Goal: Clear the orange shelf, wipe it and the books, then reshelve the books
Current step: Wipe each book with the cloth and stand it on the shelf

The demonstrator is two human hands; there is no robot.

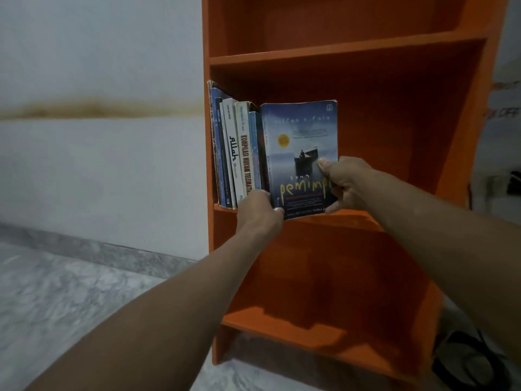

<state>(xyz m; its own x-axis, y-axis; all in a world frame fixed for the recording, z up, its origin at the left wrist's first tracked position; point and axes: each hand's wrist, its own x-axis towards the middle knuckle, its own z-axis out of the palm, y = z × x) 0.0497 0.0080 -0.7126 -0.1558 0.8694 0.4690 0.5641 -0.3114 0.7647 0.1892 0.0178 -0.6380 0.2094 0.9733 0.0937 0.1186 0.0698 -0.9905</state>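
An orange shelf unit (pixel 394 108) stands against the wall. On its middle board, several books (pixel 236 153) stand upright, pressed against the left side panel. The rightmost one is a blue book (pixel 300 136) with a boat on its cover and yellow lettering, its cover turned towards me. My right hand (pixel 345 183) grips that book's right edge, thumb on the cover. My left hand (pixel 258 211) holds the bottom left of the same book, by the spines of its neighbours.
The boards above and below the books hold nothing. A pale wall with a brown stain runs along the left. The floor is grey marble tile. A dark sandal (pixel 473 359) lies on the floor at the lower right.
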